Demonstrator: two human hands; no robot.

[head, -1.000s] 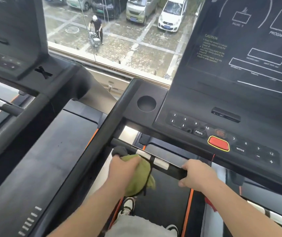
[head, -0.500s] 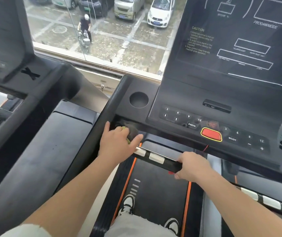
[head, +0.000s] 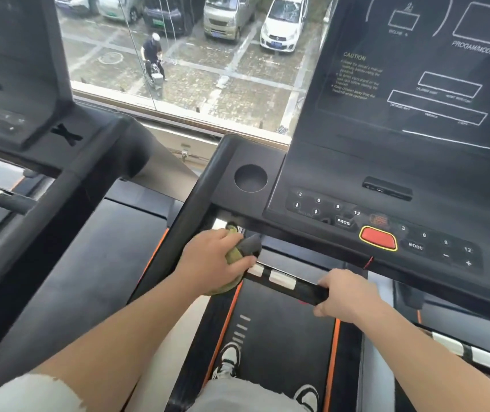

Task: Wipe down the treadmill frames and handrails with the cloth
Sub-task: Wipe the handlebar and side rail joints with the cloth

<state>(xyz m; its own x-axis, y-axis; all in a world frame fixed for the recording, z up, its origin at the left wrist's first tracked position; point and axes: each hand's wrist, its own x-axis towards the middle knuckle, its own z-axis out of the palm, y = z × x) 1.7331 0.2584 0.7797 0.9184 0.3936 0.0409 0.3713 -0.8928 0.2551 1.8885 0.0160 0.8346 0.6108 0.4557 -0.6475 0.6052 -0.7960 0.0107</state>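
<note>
I stand on a black treadmill. Its short front handrail (head: 285,281), black with silver sensor plates, runs from the left frame arm (head: 187,212) toward the middle, under the console (head: 356,203). My left hand (head: 211,260) is closed around an olive-green cloth (head: 236,253) and presses it on the handrail's left end, where the rail meets the frame arm. Most of the cloth is hidden under my fingers. My right hand (head: 345,292) grips the rail's right end.
A second treadmill (head: 68,162) stands close on the left, its deck (head: 95,263) beside my left arm. A window (head: 208,69) lies ahead. The console has a red stop button (head: 378,237) and a cup hole (head: 250,178). Another handrail (head: 475,356) shows at lower right.
My left hand slid the cloth left along the rail to the frame joint, then came back slightly right. My right hand kept its grip on the rail.
</note>
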